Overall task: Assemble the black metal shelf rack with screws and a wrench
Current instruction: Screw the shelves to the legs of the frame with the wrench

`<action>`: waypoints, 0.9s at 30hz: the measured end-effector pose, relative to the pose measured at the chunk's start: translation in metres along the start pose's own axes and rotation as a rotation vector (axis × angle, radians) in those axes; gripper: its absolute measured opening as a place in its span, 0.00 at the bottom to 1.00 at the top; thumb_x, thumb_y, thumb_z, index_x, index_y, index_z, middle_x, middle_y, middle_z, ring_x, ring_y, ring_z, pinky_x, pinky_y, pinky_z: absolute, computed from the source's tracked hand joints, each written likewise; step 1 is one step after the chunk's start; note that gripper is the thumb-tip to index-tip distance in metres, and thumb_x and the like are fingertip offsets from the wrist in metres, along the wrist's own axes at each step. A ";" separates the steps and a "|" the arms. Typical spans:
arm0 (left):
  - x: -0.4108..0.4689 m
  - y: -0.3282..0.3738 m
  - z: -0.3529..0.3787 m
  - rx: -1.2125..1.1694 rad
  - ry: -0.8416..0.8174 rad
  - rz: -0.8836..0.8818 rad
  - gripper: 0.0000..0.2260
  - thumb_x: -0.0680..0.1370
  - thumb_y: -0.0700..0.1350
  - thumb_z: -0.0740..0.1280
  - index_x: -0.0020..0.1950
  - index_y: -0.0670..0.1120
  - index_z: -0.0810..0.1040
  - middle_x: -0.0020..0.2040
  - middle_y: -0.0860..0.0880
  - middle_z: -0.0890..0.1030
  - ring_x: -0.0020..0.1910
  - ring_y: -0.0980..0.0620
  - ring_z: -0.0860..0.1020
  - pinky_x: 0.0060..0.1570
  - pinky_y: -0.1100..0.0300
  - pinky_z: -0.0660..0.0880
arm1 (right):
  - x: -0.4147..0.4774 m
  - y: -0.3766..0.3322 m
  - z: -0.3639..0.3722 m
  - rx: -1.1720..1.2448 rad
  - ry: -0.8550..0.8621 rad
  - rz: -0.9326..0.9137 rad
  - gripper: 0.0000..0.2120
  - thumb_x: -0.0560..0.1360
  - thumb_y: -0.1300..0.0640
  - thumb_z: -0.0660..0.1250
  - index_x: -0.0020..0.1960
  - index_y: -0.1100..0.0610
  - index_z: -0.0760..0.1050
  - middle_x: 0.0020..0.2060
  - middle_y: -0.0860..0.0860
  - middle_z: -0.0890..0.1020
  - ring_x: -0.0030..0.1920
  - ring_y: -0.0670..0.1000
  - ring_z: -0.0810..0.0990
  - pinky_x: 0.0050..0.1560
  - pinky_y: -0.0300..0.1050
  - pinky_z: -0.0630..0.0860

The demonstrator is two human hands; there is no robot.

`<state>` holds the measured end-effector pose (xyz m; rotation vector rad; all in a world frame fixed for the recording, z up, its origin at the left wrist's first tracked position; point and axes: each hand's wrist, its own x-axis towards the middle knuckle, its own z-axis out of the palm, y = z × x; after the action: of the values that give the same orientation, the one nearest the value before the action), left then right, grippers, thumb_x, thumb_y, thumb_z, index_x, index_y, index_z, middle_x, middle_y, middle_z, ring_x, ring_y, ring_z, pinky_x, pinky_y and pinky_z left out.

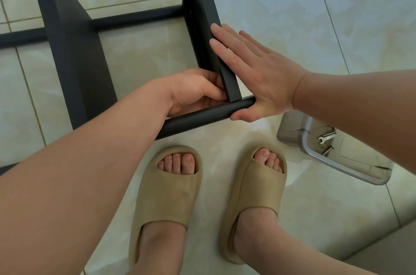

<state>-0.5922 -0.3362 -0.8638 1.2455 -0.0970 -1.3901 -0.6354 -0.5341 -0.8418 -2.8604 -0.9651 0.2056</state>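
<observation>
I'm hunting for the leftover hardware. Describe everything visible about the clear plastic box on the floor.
The clear plastic box sits on the tiled floor, right of the right slipper, its far end hidden under the right forearm. It looks like greyish see-through plastic with rounded corners and a thick rim; no lid is in view. Inside lie a small silver wrench and at least one silver screw.

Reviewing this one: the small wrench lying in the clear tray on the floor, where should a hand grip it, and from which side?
Pinch the wrench across its slim middle shank, coming straight down from above. It lies flat on the bottom of the tray, whose walls would likely block a sideways approach. A screw lies apart from it, so the fingers should have room.
</observation>
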 end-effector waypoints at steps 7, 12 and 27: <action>0.004 -0.004 -0.001 0.115 0.222 -0.061 0.10 0.76 0.32 0.63 0.42 0.45 0.78 0.34 0.50 0.83 0.36 0.52 0.82 0.37 0.62 0.77 | 0.000 0.000 0.000 -0.002 -0.025 -0.011 0.56 0.73 0.23 0.54 0.81 0.65 0.46 0.81 0.64 0.47 0.81 0.62 0.46 0.80 0.60 0.49; -0.014 -0.001 0.002 0.809 0.334 0.020 0.06 0.78 0.43 0.65 0.43 0.48 0.80 0.39 0.51 0.81 0.41 0.51 0.78 0.42 0.59 0.73 | 0.000 -0.007 -0.011 -0.089 -0.131 0.010 0.56 0.72 0.23 0.52 0.82 0.64 0.42 0.81 0.62 0.44 0.81 0.60 0.43 0.80 0.59 0.44; -0.140 0.043 0.034 1.257 0.315 -0.345 0.09 0.80 0.53 0.66 0.54 0.49 0.74 0.42 0.52 0.75 0.39 0.54 0.73 0.34 0.61 0.65 | 0.002 -0.072 -0.095 -0.123 -0.431 0.306 0.35 0.82 0.41 0.56 0.81 0.57 0.52 0.80 0.53 0.54 0.81 0.54 0.46 0.80 0.58 0.45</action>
<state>-0.6261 -0.2630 -0.7372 2.5968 -0.6300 -1.3937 -0.6609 -0.4827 -0.7380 -3.1345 -0.5983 0.8457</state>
